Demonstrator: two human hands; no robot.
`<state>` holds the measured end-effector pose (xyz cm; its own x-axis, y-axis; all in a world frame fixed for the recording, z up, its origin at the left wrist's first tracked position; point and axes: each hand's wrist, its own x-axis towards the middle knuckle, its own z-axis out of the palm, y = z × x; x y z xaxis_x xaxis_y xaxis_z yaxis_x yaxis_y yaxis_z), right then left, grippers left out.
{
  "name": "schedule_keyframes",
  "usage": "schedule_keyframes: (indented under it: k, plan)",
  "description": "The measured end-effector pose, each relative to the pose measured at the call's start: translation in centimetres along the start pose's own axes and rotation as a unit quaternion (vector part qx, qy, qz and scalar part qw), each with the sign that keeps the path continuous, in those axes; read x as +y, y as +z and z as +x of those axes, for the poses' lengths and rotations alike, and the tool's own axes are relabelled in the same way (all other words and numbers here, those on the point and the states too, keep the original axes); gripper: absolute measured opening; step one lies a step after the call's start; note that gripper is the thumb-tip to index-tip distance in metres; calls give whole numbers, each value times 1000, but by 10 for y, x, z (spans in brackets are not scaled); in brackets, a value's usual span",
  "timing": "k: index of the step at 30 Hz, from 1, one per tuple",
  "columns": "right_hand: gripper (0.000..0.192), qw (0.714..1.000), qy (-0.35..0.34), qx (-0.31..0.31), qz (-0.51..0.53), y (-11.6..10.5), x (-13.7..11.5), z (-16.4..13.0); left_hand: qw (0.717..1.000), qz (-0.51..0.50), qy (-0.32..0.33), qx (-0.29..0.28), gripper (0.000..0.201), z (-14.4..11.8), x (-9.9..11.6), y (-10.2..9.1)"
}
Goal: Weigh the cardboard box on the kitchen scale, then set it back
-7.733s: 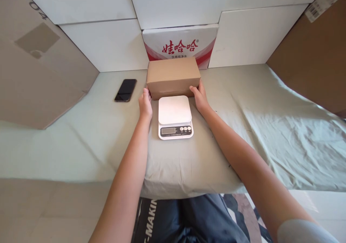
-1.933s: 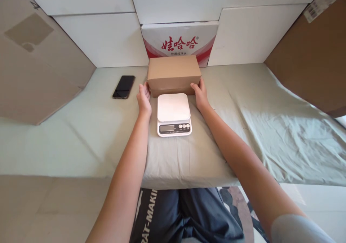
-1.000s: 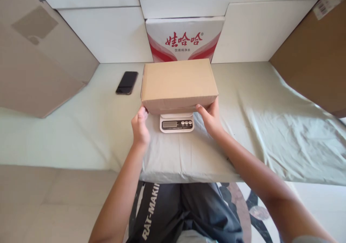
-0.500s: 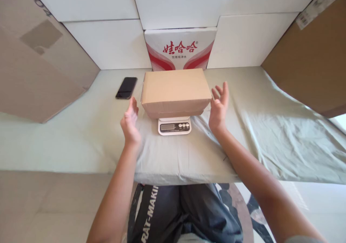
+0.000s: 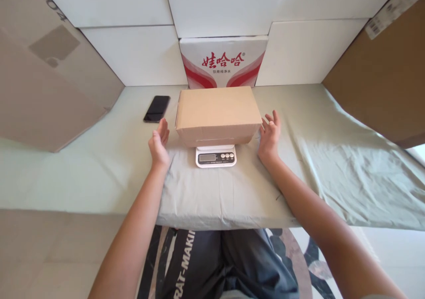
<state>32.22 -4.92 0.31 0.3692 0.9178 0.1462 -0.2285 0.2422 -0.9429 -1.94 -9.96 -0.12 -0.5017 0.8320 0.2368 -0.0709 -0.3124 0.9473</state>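
Note:
A brown cardboard box (image 5: 217,113) rests on a white digital kitchen scale (image 5: 216,158), whose display and buttons stick out at the front. The scale's platform is hidden under the box. To the left of the box, and apart from it, my left hand (image 5: 160,144) is upright with its fingers extended and nothing in it. My right hand (image 5: 270,137) stands close to the box's right side, fingers spread and slightly bent, holding nothing. The scale's display shows no figures that I can read.
A black smartphone (image 5: 157,109) lies beyond my left hand on the pale green cloth (image 5: 99,170). Behind the box is a white and red carton (image 5: 223,63) against white panels. Large cardboard boxes flank the table, one left (image 5: 49,82) and one right (image 5: 381,77).
My right hand has lowered a little and its fingers have bent slightly. My left hand stays beside the box. The whole view has shifted slightly; box and scale rest as before.

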Motion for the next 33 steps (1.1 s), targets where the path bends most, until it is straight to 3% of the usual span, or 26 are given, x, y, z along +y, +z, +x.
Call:
schedule_keyframes:
  k: [5,13,25,33]
  plan:
    - [68,999,-38,-18,-19,-2,-5,-3,999,-14,18,-30,82,-9,7,2]
    - [66,989,-78,-122,-23,8,-11,-33,998,7,37,-59,83,-36,-1,6]
    - [69,985,-78,-152,-30,9,-7,-37,997,18,47,-60,81,-34,-8,3]
    - [61,979,-94,-175,-38,25,-17,-55,995,36,46,-76,79,-35,-8,5]
